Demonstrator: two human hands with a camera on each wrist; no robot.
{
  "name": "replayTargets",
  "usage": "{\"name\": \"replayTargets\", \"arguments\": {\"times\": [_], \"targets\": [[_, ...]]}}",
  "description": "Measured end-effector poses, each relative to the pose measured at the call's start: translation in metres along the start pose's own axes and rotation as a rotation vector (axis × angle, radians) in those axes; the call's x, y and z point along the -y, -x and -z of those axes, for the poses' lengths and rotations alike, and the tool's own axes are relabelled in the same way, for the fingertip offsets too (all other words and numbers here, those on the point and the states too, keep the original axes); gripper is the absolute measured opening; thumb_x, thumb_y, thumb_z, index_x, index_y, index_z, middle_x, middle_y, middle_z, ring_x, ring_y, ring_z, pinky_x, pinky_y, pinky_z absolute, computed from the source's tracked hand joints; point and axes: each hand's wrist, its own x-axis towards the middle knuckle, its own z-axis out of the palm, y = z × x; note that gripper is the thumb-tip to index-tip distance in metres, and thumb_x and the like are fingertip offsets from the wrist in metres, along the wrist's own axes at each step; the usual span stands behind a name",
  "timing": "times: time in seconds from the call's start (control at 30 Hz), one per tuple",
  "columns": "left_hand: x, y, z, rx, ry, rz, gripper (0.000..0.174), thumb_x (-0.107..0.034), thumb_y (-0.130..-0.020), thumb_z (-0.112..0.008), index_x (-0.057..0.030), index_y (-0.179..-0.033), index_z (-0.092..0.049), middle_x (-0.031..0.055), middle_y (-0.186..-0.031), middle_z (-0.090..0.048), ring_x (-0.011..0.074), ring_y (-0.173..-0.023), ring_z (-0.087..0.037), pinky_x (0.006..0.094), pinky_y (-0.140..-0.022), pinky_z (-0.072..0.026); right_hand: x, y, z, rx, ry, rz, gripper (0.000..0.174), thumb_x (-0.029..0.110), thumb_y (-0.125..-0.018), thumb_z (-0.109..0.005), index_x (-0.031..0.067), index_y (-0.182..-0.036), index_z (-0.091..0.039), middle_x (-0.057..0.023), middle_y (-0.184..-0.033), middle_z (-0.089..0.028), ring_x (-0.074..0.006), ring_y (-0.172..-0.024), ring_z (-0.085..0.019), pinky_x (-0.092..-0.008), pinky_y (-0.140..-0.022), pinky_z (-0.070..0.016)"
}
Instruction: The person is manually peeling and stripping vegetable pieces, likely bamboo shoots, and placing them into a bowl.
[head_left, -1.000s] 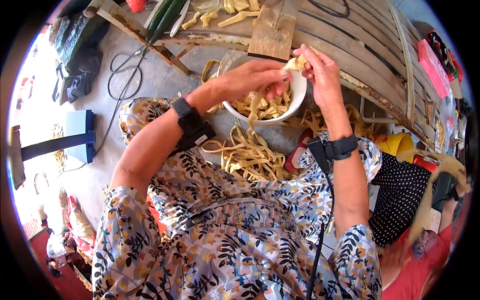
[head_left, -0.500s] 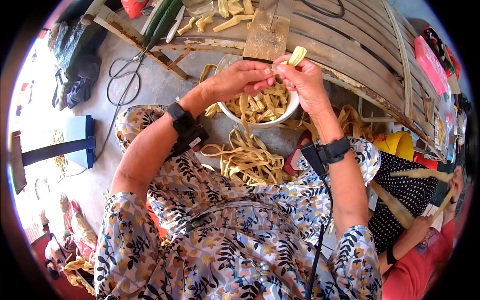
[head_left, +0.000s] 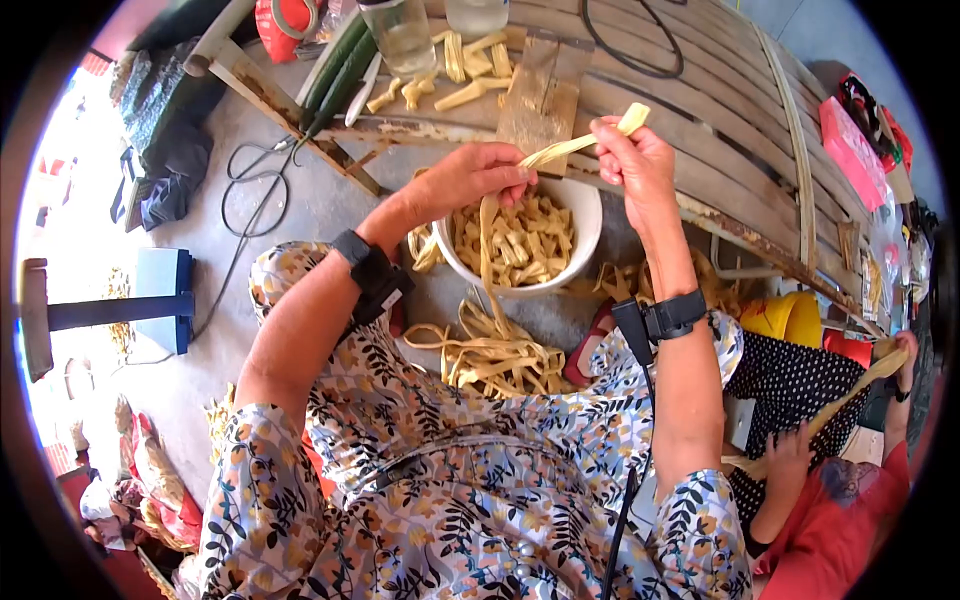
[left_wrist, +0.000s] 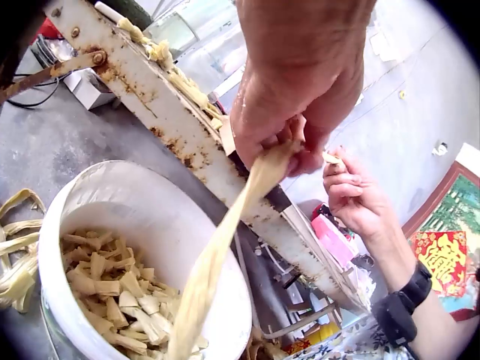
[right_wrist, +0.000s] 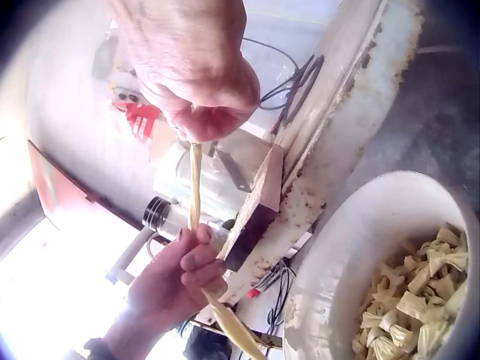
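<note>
My left hand (head_left: 485, 180) pinches a long, flat, pale yellow strip (head_left: 560, 151), which runs taut and slightly twisted across to my right hand (head_left: 640, 165). The right fingers and thumb grip it near its far end, and a short, wider tip sticks out past them. From the left hand the long tail (left_wrist: 217, 259) of the strip hangs down in front of a white bucket (left_wrist: 150, 176). Inside the bucket lie many short knotted yellow pieces (head_left: 520, 245). More long strips (head_left: 500, 360) lie heaped on the floor by my feet.
A slatted bench (head_left: 700, 130) with a rusty frame stands ahead, bearing a wooden board (head_left: 545, 90), several knotted pieces (head_left: 475, 90), cucumbers (head_left: 340, 75) and a glass jar (head_left: 400, 40). At the right, another person in red (head_left: 840, 520) handles a strip. A yellow bucket (head_left: 785, 318) stands nearby.
My hands, close together half a second ago, have moved apart, drawing the strip out between them. The head view has shifted up, showing more of the bench. The other person's hands have moved too.
</note>
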Motion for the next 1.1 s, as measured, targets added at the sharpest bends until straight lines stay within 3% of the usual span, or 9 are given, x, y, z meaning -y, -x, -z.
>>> {"name": "replayTargets", "arguments": {"times": [0.1, 0.2, 0.33, 0.8, 0.9, 1.0, 1.03, 1.1], "targets": [[-0.011, -0.006, 0.016, -0.245, -0.157, 0.012, 0.020, -0.020, -0.088, -0.049, -0.0019, -0.089, -0.059, -0.0033, -0.068, -0.048, 0.0048, -0.061, -0.041, 0.0178, -0.054, -0.0339, 0.003, -0.019, -0.007, -0.038, -0.026, 0.095, 0.018, 0.010, -0.077, -0.066, -0.0012, -0.087, -0.057, -0.0027, -0.066, -0.053, -0.0049, -0.049, -0.043, -0.0194, -0.041, -0.0353], [-0.033, -0.029, 0.033, -0.380, -0.169, -0.081, 0.020, -0.019, -0.087, -0.050, -0.0014, -0.086, -0.059, -0.0039, -0.067, -0.045, 0.0042, -0.059, -0.037, 0.0180, -0.052, -0.0308, 0.001, -0.040, -0.016, -0.089, -0.075, 0.161, 0.019, 0.011, -0.077, -0.067, -0.0012, -0.088, -0.058, -0.0030, -0.067, -0.054, -0.0063, -0.050, -0.046, -0.0200, -0.044, -0.0391], [-0.016, -0.059, 0.046, -0.494, -0.301, -0.115, 0.023, -0.022, -0.086, -0.051, -0.0020, -0.080, -0.060, -0.0040, -0.065, -0.047, 0.0040, -0.057, -0.038, 0.0187, -0.050, -0.0314, -0.012, -0.063, -0.015, -0.145, -0.062, 0.182, 0.020, 0.014, -0.078, -0.066, 0.0013, -0.090, -0.058, -0.0008, -0.069, -0.054, -0.0041, -0.052, -0.045, -0.0183, -0.047, -0.0411], [-0.003, -0.076, 0.054, -0.577, -0.314, -0.104, 0.021, -0.022, -0.084, -0.053, -0.0026, -0.077, -0.060, -0.0033, -0.063, -0.049, 0.0050, -0.056, -0.040, 0.0195, -0.049, -0.0325, -0.023, -0.077, -0.017, -0.195, -0.100, 0.182, 0.018, 0.013, -0.078, -0.066, 0.0009, -0.088, -0.058, -0.0014, -0.068, -0.054, -0.0047, -0.051, -0.046, -0.0183, -0.046, -0.0400], [0.014, -0.077, 0.054, -0.590, -0.354, -0.129, 0.020, -0.021, -0.083, -0.055, -0.0032, -0.077, -0.061, -0.0032, -0.063, -0.050, 0.0044, -0.056, -0.041, 0.0189, -0.049, -0.0321, -0.035, -0.082, -0.012, -0.189, 0.019, 0.186, 0.018, 0.012, -0.077, -0.066, 0.0000, -0.087, -0.058, -0.0018, -0.066, -0.054, -0.0054, -0.049, -0.045, -0.0179, -0.044, -0.0385], [0.015, -0.070, 0.058, -0.611, -0.348, -0.020, 0.019, -0.020, -0.084, -0.055, -0.0032, -0.081, -0.062, -0.0039, -0.063, -0.049, 0.0042, -0.055, -0.040, 0.0184, -0.049, -0.0316, -0.044, -0.078, 0.000, -0.397, 0.254, 0.199, 0.016, 0.011, -0.077, -0.065, -0.0006, -0.085, -0.058, -0.0023, -0.065, -0.054, -0.0059, -0.047, -0.044, -0.0175, -0.043, -0.0371], [0.013, -0.063, 0.060, -0.625, -0.335, 0.043, 0.019, -0.020, -0.084, -0.054, -0.0030, -0.082, -0.063, -0.0042, -0.063, -0.048, 0.0042, -0.055, -0.040, 0.0183, -0.049, -0.0314, -0.042, -0.072, 0.007, -0.362, 0.158, 0.160, 0.017, 0.015, -0.080, -0.063, -0.0007, -0.085, -0.059, -0.0030, -0.066, -0.055, -0.0052, -0.048, -0.044, -0.0174, -0.042, -0.0371], [-0.002, -0.048, 0.058, -0.501, -0.112, -0.017, 0.021, -0.020, -0.087, -0.052, -0.0014, -0.085, -0.062, -0.0047, -0.062, -0.046, 0.0044, -0.053, -0.038, 0.0185, -0.048, -0.0305, -0.019, -0.053, 0.004, -0.241, 0.103, 0.093, 0.019, 0.018, -0.082, -0.061, -0.0009, -0.086, -0.060, -0.0031, -0.066, -0.055, -0.0046, -0.049, -0.045, -0.0173, -0.043, -0.0375]]}}
